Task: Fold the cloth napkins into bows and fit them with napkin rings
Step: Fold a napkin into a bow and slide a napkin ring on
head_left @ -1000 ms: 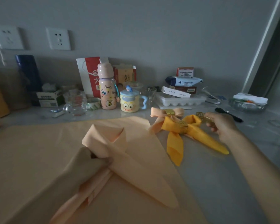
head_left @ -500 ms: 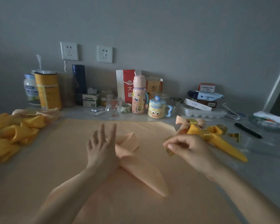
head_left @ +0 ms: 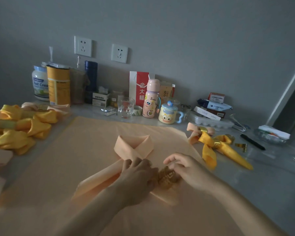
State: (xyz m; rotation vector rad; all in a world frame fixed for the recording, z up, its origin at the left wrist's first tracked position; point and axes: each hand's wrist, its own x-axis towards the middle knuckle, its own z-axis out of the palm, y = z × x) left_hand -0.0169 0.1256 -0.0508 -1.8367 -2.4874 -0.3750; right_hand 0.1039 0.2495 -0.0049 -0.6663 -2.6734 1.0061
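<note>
Our right hand (head_left: 189,169), gripping the gold ring (head_left: 167,178), has come in from 2 o'clock to the peach napkin (head_left: 133,143). Our left hand (head_left: 138,174) pinches its crossing, so threading can start.

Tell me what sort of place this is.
Probably a home, at a cluttered counter against a wall: sockets, a cartoon mug and an egg tray suggest a kitchen or dining corner.

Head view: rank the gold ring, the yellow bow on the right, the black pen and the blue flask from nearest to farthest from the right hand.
1. Gold ring, held by the right hand.
2. Yellow bow, just right.
3. Black pen, farther right.
4. Blue flask, back left by the wall.
</note>
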